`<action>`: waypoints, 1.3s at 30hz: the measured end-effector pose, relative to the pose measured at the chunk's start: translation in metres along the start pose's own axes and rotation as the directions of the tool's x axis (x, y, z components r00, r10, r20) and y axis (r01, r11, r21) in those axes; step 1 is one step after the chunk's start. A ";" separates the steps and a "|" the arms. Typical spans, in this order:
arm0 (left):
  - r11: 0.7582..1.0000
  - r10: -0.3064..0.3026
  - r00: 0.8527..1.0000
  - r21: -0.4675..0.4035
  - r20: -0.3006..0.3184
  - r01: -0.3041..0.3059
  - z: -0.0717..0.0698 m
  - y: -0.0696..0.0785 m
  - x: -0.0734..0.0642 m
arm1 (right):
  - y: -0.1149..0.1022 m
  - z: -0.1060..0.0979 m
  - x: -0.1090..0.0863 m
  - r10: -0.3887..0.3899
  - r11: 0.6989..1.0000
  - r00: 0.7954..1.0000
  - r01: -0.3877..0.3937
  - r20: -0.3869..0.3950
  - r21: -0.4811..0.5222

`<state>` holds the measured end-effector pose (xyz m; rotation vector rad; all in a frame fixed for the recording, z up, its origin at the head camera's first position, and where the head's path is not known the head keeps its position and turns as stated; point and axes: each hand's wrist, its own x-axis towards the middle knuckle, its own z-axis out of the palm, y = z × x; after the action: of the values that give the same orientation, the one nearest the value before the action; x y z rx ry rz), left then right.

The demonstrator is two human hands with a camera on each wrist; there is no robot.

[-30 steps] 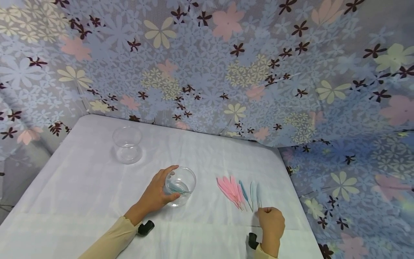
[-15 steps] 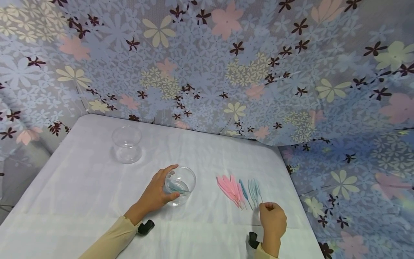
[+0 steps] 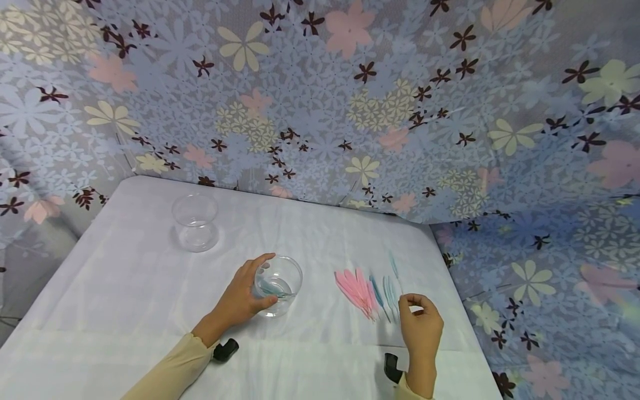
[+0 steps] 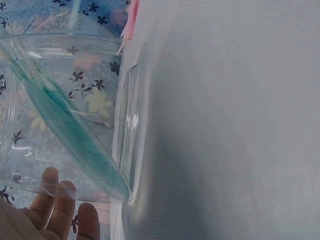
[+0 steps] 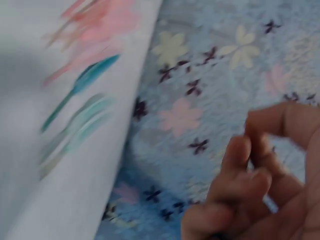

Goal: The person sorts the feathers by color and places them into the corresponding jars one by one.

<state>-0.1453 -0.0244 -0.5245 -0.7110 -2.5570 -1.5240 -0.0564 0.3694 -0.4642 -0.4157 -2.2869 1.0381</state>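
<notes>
My left hand grips a clear plastic cup round its near left side, thumb in front and fingers behind. Teal feathers lean inside that cup. Off to the right, my right hand pinches the quill of a pale teal feather, held tip up above the cloth. Beside it lie more pale teal feathers, one darker blue-teal feather and a fan of pink feathers. In the right wrist view the pinched feather cannot be made out.
A second clear cup stands at the back left of the white-covered table. A flowered cloth hangs behind the table and down its right side. Black wrist mounts sit by both sleeves.
The right hand has lifted one pale teal feather off the cloth, raising it upward and slightly away from the others. The left hand and the cup have stayed in place.
</notes>
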 end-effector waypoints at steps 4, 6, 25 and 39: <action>1.000 -0.001 1.000 -0.001 -0.004 0.001 0.000 0.000 0.000 | -0.032 0.016 -0.008 -0.067 0.998 0.998 0.067 0.014 0.000; 1.000 0.000 1.000 0.000 -0.005 0.000 -0.001 0.000 0.000 | -0.040 0.021 -0.010 -0.102 0.995 0.993 0.103 0.063 -0.016; 1.000 0.018 1.000 -0.011 -0.021 -0.019 0.000 -0.003 -0.002 | -0.088 0.033 -0.020 -0.374 0.921 0.769 0.243 0.518 0.304; 1.000 0.022 1.000 -0.005 -0.016 -0.022 0.000 -0.001 -0.002 | -0.114 0.047 -0.013 -0.371 0.927 0.638 0.305 0.675 0.221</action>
<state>-0.1445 -0.0255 -0.5260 -0.7224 -2.5259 -1.5237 -0.0798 0.2619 -0.4067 0.5628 -2.8007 1.2257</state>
